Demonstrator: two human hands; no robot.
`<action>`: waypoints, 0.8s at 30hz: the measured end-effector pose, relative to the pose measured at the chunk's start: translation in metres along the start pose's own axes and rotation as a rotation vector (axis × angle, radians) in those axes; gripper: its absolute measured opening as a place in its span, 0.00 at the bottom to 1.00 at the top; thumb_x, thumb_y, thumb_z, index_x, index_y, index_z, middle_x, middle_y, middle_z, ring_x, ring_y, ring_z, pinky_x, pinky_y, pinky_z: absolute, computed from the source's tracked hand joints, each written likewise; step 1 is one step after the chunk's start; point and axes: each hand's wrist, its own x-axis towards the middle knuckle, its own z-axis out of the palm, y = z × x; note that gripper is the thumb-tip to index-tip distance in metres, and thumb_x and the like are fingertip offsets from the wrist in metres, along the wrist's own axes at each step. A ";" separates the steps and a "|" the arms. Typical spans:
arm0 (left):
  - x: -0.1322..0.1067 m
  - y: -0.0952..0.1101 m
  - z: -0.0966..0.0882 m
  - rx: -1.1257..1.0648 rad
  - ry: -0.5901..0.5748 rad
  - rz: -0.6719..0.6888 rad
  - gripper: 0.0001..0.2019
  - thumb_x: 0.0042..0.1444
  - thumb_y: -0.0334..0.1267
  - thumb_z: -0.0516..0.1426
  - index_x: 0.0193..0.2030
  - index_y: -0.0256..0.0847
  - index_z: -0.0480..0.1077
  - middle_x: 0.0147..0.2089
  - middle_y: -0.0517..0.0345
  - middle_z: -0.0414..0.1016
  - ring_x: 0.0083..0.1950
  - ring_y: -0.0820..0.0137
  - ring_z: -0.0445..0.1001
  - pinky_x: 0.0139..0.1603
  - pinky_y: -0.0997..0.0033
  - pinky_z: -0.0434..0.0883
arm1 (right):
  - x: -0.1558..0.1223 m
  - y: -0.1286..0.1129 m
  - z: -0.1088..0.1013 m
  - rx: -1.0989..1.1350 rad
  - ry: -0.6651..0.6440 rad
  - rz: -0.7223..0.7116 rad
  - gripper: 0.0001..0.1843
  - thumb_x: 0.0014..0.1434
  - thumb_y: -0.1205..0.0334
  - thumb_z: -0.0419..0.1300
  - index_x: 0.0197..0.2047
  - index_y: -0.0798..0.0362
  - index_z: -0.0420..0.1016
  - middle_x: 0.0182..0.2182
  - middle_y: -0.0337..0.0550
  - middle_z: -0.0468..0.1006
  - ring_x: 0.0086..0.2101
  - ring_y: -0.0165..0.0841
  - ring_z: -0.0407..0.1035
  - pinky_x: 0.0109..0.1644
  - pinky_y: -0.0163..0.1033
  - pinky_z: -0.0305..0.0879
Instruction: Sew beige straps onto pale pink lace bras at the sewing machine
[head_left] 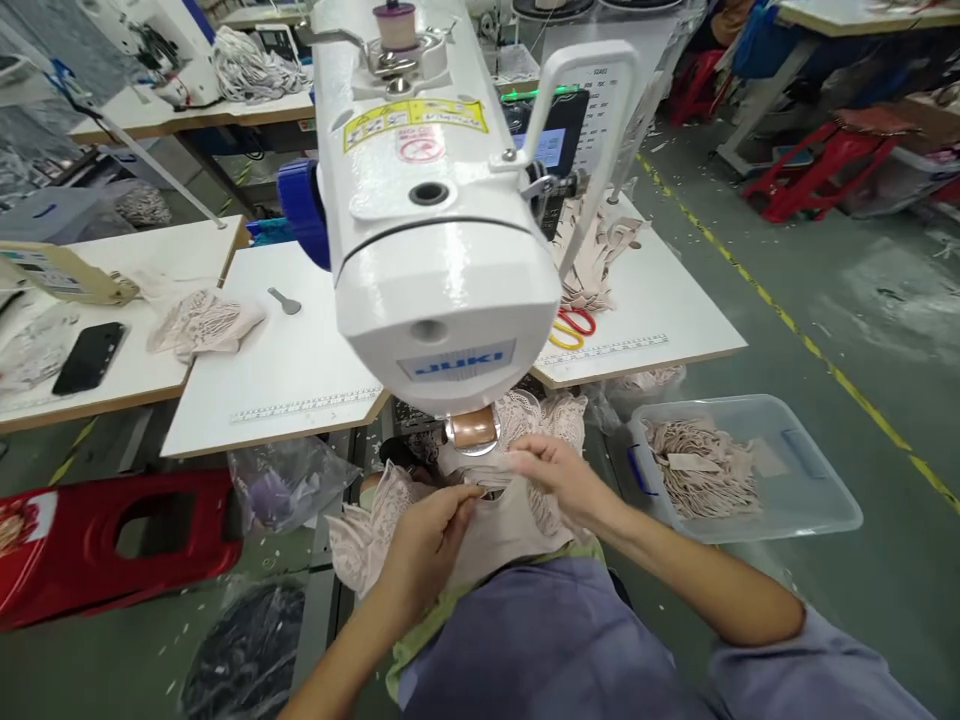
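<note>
close in, 6 o'clock, under the juki sewing machine [442, 230]: left hand [431, 530] and right hand [559, 475] both pinch the beige lace piece [510, 525], fingertips clamped on its upper edge. risk, by my reading: fingers sit just beside the machine's working end, so a slip could nip them or pucker the lace. clear plastic bin [821, 500] at 3 o'clock holds beige cut pieces [697, 470]. clear bag [281, 485] at 8 o'clock, contents unclear.

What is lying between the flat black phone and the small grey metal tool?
A crumpled pale pink lace fabric piece, seen in the head view.
</note>
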 end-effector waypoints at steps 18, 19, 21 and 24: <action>0.006 0.014 -0.024 -0.188 -0.143 -0.179 0.07 0.61 0.31 0.54 0.38 0.42 0.72 0.34 0.57 0.76 0.35 0.69 0.73 0.37 0.72 0.69 | -0.008 0.004 0.015 -0.848 -0.251 -0.915 0.11 0.66 0.68 0.51 0.33 0.54 0.72 0.30 0.44 0.76 0.32 0.31 0.69 0.35 0.35 0.64; 0.008 0.015 -0.024 -0.173 -0.148 -0.203 0.07 0.60 0.31 0.53 0.36 0.42 0.72 0.34 0.58 0.76 0.35 0.69 0.73 0.36 0.72 0.69 | -0.008 0.006 0.017 -0.878 -0.202 -0.952 0.11 0.66 0.68 0.51 0.33 0.54 0.71 0.30 0.44 0.76 0.32 0.31 0.68 0.35 0.35 0.64; 0.013 0.014 -0.024 -0.151 -0.170 -0.272 0.06 0.59 0.31 0.53 0.34 0.42 0.71 0.33 0.58 0.75 0.34 0.69 0.72 0.34 0.72 0.68 | -0.006 0.010 0.021 -0.928 -0.130 -0.982 0.12 0.67 0.69 0.50 0.32 0.54 0.70 0.29 0.44 0.76 0.31 0.31 0.67 0.35 0.36 0.64; 0.024 0.014 -0.029 -0.179 -0.263 -0.358 0.05 0.56 0.30 0.54 0.32 0.41 0.70 0.31 0.59 0.74 0.32 0.69 0.72 0.31 0.73 0.67 | -0.003 0.014 0.024 -0.985 -0.117 -0.982 0.13 0.67 0.69 0.49 0.32 0.54 0.70 0.28 0.43 0.75 0.29 0.31 0.66 0.33 0.36 0.64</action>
